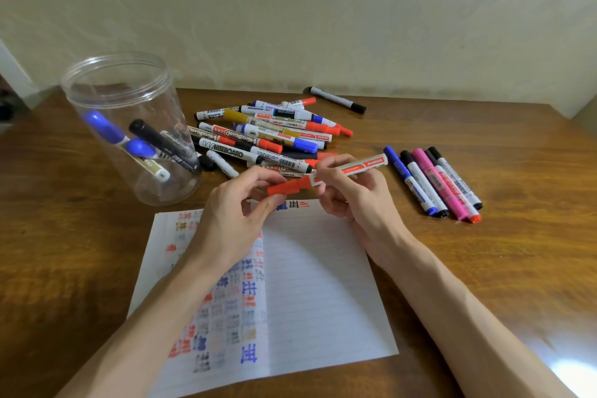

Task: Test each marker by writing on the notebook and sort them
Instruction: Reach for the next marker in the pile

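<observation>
Between the two hands: one red marker, held about level. Left hand pinches its red cap, fingers curled; right hand grips the white barrel. Under both wrists: one open notebook, scribbled. Right of the right hand: five markers in a row. Beyond the fingertips: one heap of markers, uncounted. Left of the left hand: one clear jar holding several more.

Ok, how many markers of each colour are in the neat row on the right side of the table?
Blue marker: 1
Black markers: 2
Pink marker: 1
Red-ended marker: 1
Total: 5
</observation>
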Tool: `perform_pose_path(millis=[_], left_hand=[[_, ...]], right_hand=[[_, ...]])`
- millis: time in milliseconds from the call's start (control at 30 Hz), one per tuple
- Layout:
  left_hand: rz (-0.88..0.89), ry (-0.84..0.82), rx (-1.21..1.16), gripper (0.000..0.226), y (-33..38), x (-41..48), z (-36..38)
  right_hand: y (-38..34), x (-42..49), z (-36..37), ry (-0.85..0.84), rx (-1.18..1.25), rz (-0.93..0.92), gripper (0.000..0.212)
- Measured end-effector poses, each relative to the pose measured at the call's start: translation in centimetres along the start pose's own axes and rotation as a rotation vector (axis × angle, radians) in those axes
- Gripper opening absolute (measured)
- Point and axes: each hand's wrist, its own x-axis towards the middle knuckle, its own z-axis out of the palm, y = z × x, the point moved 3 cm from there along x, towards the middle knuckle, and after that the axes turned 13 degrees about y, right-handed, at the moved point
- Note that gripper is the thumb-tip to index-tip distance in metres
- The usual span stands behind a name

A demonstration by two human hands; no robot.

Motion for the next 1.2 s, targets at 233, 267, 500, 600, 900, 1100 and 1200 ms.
perform_pose_path(millis=[233,267,500,600,900,1100,1200], left_hand=[[0.0,0.011,-0.016,0.026,-0.1,0.1,-0.1],[-0.002,0.024,-0.017,0.026,-0.1,0.1,-0.2],[0.003,0.046,-0.049,0.031,0.2,0.2,-0.9],[0.0,0.016,-0.022,0.033,-0.1,0.1,-0.9],[0.008,0.056,-0.032,0.028,-0.3,0.1,-1.0],[0.026,0.051,-0.019,0.023,-0.4,0.2,-0.9],[0.023,0.054,-0.013,0.02,-0.5,0.2,-0.8]], right_hand=[[-0.2,-0.2,-0.3,-0.084,-0.08,-0.018,0.019],[-0.3,-0.1,-0.5,-0.083,-0.071,0.0,0.022],[-1.5,0.5,-2.1,-0.196,-0.149,0.021,0.032],[-1.8,0.8,-2.9,-0.273,-0.489,-0.194,0.025],[-0.8,0.5,-2.2,-0.16,-0.673,-0.452,0.045],[-0.4,0.4,-2.1,-0.116,-0.686,-0.468,0.03],[-0.2,0.1,-1.9,-0.101,-0.669,-0.466,0.026]])
